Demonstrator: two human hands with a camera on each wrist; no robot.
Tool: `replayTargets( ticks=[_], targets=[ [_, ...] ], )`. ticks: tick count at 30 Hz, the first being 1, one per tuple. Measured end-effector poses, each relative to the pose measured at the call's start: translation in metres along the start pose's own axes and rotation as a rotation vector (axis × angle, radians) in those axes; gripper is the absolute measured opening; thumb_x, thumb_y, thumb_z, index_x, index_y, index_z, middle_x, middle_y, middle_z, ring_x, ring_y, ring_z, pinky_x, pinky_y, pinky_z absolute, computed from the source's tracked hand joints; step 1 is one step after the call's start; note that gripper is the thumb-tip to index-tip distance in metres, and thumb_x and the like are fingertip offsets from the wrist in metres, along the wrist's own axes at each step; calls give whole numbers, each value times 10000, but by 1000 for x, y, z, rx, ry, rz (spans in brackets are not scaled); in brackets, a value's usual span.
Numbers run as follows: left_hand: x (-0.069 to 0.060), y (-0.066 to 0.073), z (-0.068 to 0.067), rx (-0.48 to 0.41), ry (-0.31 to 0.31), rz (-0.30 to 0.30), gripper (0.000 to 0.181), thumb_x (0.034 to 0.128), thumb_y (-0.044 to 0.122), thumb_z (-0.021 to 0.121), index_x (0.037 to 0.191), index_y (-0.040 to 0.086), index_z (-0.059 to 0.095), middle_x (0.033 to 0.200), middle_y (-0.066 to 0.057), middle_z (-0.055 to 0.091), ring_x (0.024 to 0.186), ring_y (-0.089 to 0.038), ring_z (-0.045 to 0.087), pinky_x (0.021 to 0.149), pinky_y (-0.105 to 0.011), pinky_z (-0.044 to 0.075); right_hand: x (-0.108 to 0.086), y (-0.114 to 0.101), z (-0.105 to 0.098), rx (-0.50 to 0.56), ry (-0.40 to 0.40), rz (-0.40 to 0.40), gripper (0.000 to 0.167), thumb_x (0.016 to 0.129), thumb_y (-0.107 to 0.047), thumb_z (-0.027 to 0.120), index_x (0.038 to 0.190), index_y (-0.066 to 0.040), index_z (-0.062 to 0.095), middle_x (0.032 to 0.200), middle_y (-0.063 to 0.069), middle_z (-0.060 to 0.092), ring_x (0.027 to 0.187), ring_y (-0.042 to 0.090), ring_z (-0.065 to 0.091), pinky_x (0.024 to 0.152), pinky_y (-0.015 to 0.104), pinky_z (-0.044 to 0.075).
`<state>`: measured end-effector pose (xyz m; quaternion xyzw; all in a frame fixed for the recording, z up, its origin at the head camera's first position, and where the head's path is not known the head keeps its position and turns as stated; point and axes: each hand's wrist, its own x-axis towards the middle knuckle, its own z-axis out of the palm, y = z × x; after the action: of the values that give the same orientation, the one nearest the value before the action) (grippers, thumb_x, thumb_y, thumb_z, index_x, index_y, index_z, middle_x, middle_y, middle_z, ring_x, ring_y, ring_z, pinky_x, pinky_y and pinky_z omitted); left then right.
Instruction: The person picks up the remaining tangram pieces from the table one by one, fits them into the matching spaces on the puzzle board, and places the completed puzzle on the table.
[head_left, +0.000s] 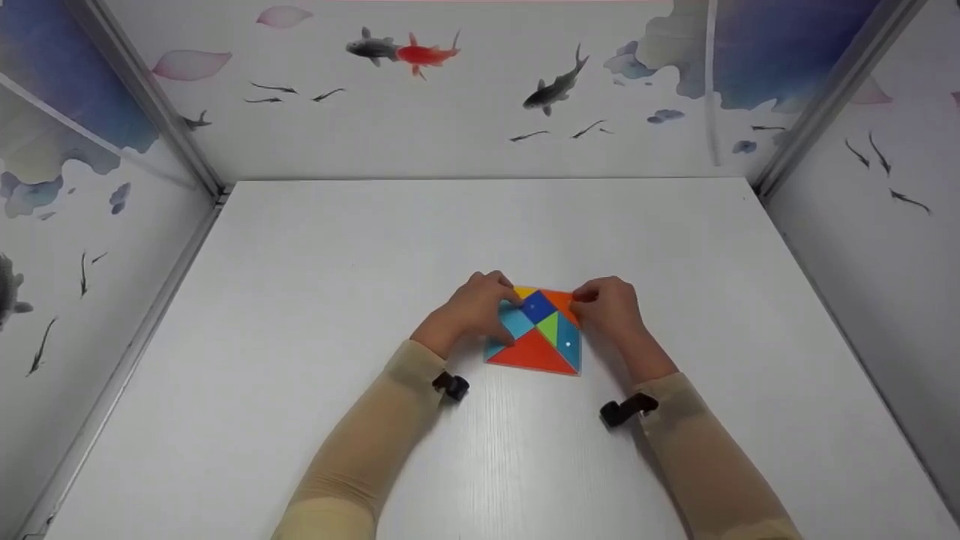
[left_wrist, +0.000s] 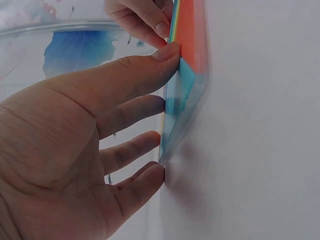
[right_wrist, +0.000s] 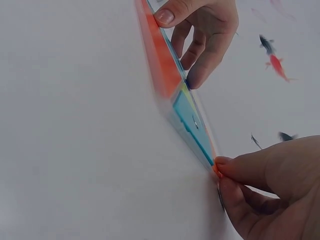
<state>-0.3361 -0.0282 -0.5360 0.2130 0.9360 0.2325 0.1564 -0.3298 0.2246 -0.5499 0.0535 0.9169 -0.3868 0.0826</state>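
Note:
A tangram set of flat coloured pieces lies in a shallow clear tray (head_left: 534, 370) on the table. A red-orange triangle (head_left: 534, 352) fills the near side, with a dark blue square (head_left: 537, 307), a green triangle (head_left: 550, 328) and light blue pieces (head_left: 516, 321) around it. My left hand (head_left: 474, 306) spans the left part, its thumb and fingertips touching the tangram from above. At the far right corner, thumb and index finger of my right hand (head_left: 611, 309) pinch the edge of an orange triangle (right_wrist: 216, 169). Part of a yellow piece (head_left: 525, 291) hides behind the left fingers.
A white table (head_left: 337, 247) surrounds the tray. White panels (head_left: 450, 142) painted with fish stand at the back and both sides. Each wrist carries a small black camera (head_left: 452, 386) on a strap.

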Motion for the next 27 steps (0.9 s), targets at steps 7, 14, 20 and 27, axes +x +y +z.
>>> replayTargets(
  ticks=[7, 14, 20, 27],
  targets=[
    [3, 1, -2, -1, 13, 7, 598, 806, 262, 936, 1370, 232, 740, 1491, -6, 536, 1388, -228, 451, 1117, -384, 541, 2, 1, -3, 30, 5, 13, 272, 1009, -156, 707, 1257, -59, 761, 1252, 153, 692, 1197, 327, 610, 1052, 445, 587],
    [2, 1, 0, -11, 12, -10, 594, 811, 262, 935, 1371, 228, 739, 1467, 2, 546, 1382, -222, 453, 1106, -387, 550, 2, 3, -1, 64, -6, 36, 276, 1013, -164, 714, 1271, -75, 758, 1272, 147, 679, 1211, 321, 607, 1059, 433, 584],
    [2, 0, 2, -11, 22, -8, 590, 806, 266, 938, 1361, 228, 744, 1442, 7, 557, 1370, -221, 460, 1100, -390, 550, 2, 6, 1, 62, 4, 29, 270, 1012, -174, 723, 1261, -76, 757, 1259, 148, 688, 1194, 322, 617, 1053, 432, 585],
    [1, 2, 0, -16, 9, -17, 590, 807, 261, 937, 1363, 235, 741, 1456, 11, 549, 1383, -222, 457, 1114, -399, 543, 2, 2, 0, 47, -15, 40, 349, 947, -246, 803, 1253, -90, 740, 1238, 132, 676, 1170, 298, 602, 1022, 407, 591]
  ],
)
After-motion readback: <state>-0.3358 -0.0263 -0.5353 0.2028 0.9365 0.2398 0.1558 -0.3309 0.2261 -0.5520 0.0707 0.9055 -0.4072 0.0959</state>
